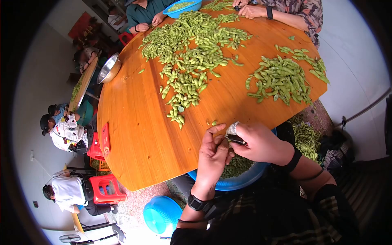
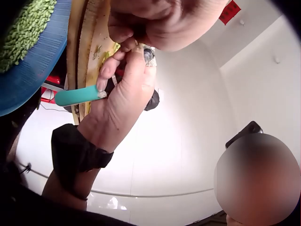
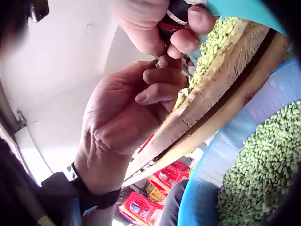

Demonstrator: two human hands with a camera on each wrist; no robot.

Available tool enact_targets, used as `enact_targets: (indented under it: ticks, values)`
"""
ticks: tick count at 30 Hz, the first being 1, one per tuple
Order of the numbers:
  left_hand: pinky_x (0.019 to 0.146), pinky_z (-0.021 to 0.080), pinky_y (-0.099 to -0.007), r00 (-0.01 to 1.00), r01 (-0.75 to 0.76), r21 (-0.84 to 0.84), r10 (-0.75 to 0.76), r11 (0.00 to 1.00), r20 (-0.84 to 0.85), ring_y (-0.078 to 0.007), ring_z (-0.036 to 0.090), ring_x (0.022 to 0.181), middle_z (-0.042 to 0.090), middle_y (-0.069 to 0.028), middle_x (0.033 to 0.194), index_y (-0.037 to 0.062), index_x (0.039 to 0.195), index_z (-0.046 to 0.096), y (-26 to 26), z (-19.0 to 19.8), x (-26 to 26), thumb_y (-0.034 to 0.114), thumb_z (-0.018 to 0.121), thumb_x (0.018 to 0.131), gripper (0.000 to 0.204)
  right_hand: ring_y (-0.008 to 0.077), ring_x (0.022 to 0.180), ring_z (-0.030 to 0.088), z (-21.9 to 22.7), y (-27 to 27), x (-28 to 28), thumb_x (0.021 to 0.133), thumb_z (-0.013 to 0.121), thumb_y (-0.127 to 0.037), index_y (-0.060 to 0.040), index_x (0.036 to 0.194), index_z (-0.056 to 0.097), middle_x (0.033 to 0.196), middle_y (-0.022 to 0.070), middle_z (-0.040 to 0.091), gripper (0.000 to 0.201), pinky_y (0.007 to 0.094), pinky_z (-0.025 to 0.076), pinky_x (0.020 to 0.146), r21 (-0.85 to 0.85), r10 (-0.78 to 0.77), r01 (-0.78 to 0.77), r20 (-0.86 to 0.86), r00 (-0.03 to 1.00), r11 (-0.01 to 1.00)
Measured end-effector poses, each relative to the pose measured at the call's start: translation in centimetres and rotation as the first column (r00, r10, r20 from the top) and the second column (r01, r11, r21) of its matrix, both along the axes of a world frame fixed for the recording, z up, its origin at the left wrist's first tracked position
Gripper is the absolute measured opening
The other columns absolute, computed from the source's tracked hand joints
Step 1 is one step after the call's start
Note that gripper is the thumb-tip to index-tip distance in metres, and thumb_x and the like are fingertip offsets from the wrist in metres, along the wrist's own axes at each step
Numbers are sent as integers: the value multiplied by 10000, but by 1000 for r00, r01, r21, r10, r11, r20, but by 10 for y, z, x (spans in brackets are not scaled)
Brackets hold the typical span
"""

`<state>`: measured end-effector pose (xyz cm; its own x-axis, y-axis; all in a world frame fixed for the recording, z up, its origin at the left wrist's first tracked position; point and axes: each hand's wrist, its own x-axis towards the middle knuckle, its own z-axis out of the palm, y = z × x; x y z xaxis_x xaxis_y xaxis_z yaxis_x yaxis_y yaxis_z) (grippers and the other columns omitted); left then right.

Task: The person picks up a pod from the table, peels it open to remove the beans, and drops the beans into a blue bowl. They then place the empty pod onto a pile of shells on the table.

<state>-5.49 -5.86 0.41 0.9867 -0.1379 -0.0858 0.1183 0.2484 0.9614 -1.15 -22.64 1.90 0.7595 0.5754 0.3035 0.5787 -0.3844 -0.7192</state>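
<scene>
My left hand (image 1: 211, 157) and right hand (image 1: 265, 143) meet fingertip to fingertip in front of the table edge. The right hand grips a tool with a teal handle (image 2: 77, 95); its dark part (image 1: 237, 141) shows near the fingers, the rest hidden. A silvery wrap (image 1: 232, 128) covers one right fingertip. The left thumb and fingers pinch a small bean pod, mostly hidden between the hands. Below them a blue basin (image 3: 200, 188) holds shelled green beans (image 3: 265, 167).
Heaps of green bean pods (image 1: 281, 79) lie on the wooden table (image 1: 134, 134). At its left edge stands a metal bowl (image 1: 109, 68). Two people sit across, with a blue bowl (image 1: 173, 12) between them. On the floor are a blue tub (image 1: 162, 214) and a red stool (image 1: 107, 188).
</scene>
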Motion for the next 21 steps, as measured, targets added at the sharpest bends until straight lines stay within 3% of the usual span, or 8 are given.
enact_targets:
  ticks: [5,8,10,14,16,18,20,21]
  values:
    - [553,512,-228,989,-117,-125,104,985,-104,-104,597,647,626,-66,862,-36,1136,554,-1,-4,-3,7,476,948,208,377,646,612,-6,3,-6,783,637,-88,1,886,499,712,177,612,194,445,462,540,45,-1,-3,93,996,999]
    - [532,517,-223,984,-158,-114,147,981,-96,-105,600,599,653,-84,886,-44,1083,596,-5,-2,-6,5,495,924,195,366,629,612,-11,2,-10,789,645,-80,-3,880,497,695,172,608,189,419,461,524,112,-17,19,-23,1000,994]
    - [528,515,-223,984,-154,-118,141,981,-112,-111,607,608,655,-86,888,-44,1082,597,-5,0,-7,11,497,928,191,95,563,551,-16,1,-12,834,644,-45,-9,934,543,666,31,566,146,286,434,492,232,12,50,-260,966,971]
    - [562,530,-244,982,-144,-174,119,974,-148,-132,626,683,645,-93,901,-36,1090,583,-1,-1,-10,36,501,957,173,153,558,575,-11,1,-17,836,638,-61,-7,863,504,638,82,565,147,316,445,513,332,7,138,-401,916,933]
    - [565,525,-236,982,-158,-162,137,974,-130,-129,622,689,644,-88,905,-30,1089,588,1,-2,-12,46,522,954,169,76,584,509,-14,-3,-15,845,628,-59,-5,883,520,657,35,542,126,280,431,522,339,-82,210,-354,932,917]
    - [568,519,-228,981,-171,-151,154,974,-119,-125,619,695,644,-83,910,-24,1088,592,4,-1,-17,56,543,951,166,60,592,464,-13,-9,-4,877,617,-79,-13,918,547,667,14,515,104,262,406,518,368,-221,302,-246,944,879]
    - [547,492,-221,993,-57,125,69,990,-99,-97,605,644,647,-60,835,-25,1040,625,8,4,-29,31,581,919,141,66,593,466,-9,-26,22,913,587,-102,-11,894,553,640,18,495,98,267,400,520,322,-376,440,-242,894,839]
    - [547,492,-221,991,-55,126,70,990,-115,-97,605,644,647,-60,835,-25,1040,625,11,-1,-35,31,581,919,141,71,597,474,-6,-39,36,930,570,-114,-8,873,550,624,24,485,123,272,399,523,259,-435,504,-282,855,824]
